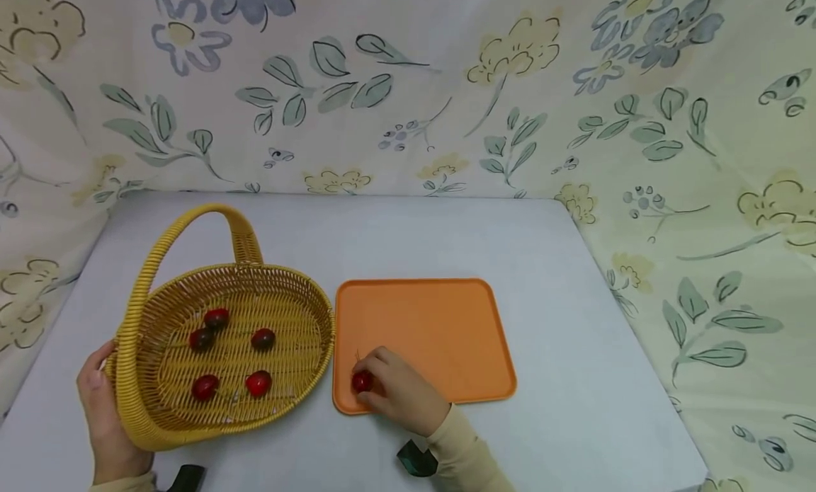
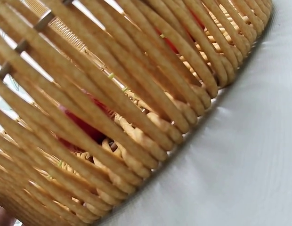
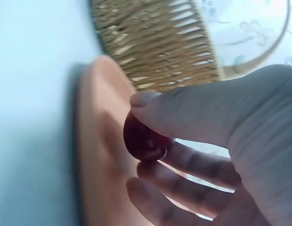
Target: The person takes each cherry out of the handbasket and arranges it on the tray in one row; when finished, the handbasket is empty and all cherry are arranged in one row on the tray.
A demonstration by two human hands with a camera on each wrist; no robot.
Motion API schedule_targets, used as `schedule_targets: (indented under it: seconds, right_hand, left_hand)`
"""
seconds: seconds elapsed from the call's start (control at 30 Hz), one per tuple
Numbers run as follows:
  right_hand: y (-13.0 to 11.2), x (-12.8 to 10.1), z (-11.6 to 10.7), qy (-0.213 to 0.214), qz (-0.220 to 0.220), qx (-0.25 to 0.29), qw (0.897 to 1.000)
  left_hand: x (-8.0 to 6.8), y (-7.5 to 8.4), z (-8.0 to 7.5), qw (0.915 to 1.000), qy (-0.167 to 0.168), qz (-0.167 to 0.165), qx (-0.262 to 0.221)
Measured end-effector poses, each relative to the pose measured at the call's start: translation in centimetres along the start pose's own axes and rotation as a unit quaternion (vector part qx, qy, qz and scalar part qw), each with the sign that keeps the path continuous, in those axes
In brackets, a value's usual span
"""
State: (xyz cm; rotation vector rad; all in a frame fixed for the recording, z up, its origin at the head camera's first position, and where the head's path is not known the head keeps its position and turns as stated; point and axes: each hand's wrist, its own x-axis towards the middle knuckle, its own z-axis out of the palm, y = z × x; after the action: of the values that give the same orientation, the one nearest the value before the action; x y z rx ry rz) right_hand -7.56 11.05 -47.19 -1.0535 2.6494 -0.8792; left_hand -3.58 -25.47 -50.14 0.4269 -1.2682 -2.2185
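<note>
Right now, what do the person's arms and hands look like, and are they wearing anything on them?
Both hands are bare, without gloves. The right hand comes out of a long cream sleeve with a ribbed cuff. A dark wrist-mounted device sits beside that cuff. The left hand shows a cream cuff edge and a similar dark device.

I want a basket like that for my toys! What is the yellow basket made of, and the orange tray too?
The basket looks woven from yellow strands, maybe wicker or plastic cane; the left wrist view shows smooth round strands with gaps between. The left hand holds its rim. The tray looks like matte plastic: one flat, even orange piece with rounded corners and a raised edge.
</note>
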Motion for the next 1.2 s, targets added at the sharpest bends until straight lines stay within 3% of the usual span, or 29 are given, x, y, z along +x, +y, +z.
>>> schedule_targets:
  seconds: [0.23,0.43,0.67,0.87,0.97,1.2]
  right_hand:
    - [0.0,-0.3,1.0,0.008,0.002,0.005,1.0]
    - [-0.1,-0.2,0.8,0.005,-0.003,0.01,1.0]
    - [-0.8,1.1,-1.9,-0.003,-0.031,-0.049,0.998]
    - [-2.7,4.3,-5.0,0.024,-0.098,-0.11,0.989]
    - [-3.9,6.6,-5.9,0.018,-0.134,-0.12,0.983]
    - [-6.3,12.4,-4.9,-0.092,-0.153,-0.148,0.973]
  left_hand:
    - [0.2,0.1,0.1,0.9976,0.023,-0.028,0.059]
    - [0.3,0.1,-0.1,0.9961,0.026,-0.037,0.076]
    - [0.3,0.1,-0.1,0.9964,0.024,-0.032,0.075]
    - [0.0,0.3,-0.1,0.9965,0.024,-0.03,0.074]
    - [-0.2,0.3,-0.2,0.996,0.031,-0.035,0.076]
    - [0.0,0.2,0.0,0.9957,0.041,-0.022,0.08]
